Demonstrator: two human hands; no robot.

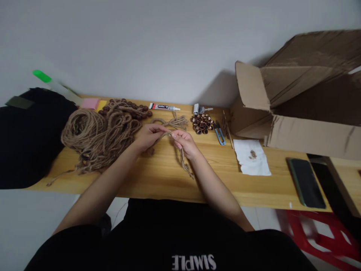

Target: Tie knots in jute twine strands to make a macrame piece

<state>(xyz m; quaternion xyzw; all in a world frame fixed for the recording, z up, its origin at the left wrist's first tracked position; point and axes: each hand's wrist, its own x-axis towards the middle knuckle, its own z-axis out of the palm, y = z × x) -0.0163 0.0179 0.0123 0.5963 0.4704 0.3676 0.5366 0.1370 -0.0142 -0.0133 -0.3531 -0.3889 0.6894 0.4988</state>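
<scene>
Both hands meet over the middle of the wooden table, pinching a length of brown twine cord [182, 160]. My left hand [150, 135] is closed on the strands from the left. Close beside it, my right hand [185, 143] is closed on the same cord, with loose strand ends hanging below its fingers toward the table. Just behind the hands lies a twine piece with a frayed tassel end [178, 122]. Left of my left hand is a big heap of coiled twine [96, 135], with dark brown beads [145, 111] along its back edge.
A glue tube [162, 107] lies by the wall. To the right are small brown ring-like caps [201, 124], blue thread snips [219, 134], a stained white tissue [251, 160], a phone [306, 182] and an open cardboard box [310, 133]. A black bag-like item [31, 139] stands far left.
</scene>
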